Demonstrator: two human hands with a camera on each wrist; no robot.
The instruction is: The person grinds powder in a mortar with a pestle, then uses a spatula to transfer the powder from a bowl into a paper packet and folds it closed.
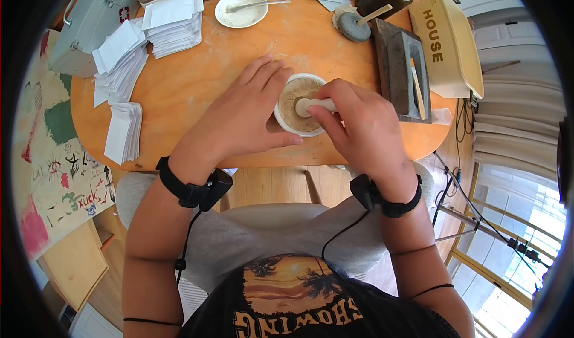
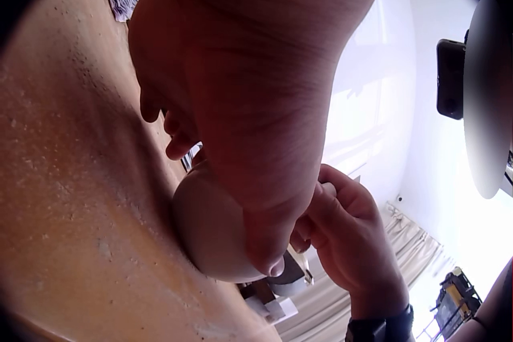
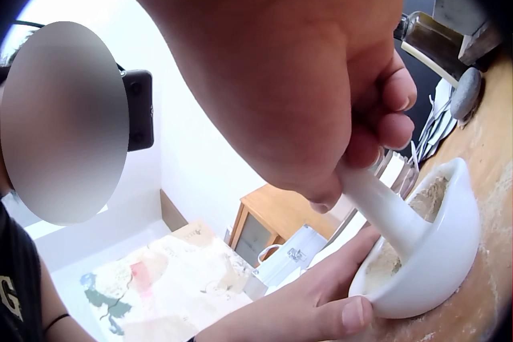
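Observation:
A white mortar [image 1: 318,83] with tan powder [image 1: 293,93] inside stands near the front edge of the table. My left hand [image 1: 239,111] holds the mortar from its left side, thumb along the near wall and index finger by the far rim. In the left wrist view, the thumb [image 2: 268,234] lies against the mortar's outer wall [image 2: 210,222]. My right hand [image 1: 365,120] grips a white pestle [image 3: 389,214] by its handle, fingers curled around it. The pestle leans toward the right hand, its rounded head down in the powder.
A patterned dish [image 1: 241,18] with a spoon lies beyond the mortar. Stacks of white paper packets [image 1: 173,24] sit at the left beside a metal case [image 1: 92,30]. At the right are a grey stone-like tray [image 1: 394,63], a round stone [image 1: 354,27] and a cream HOUSE box [image 1: 445,51].

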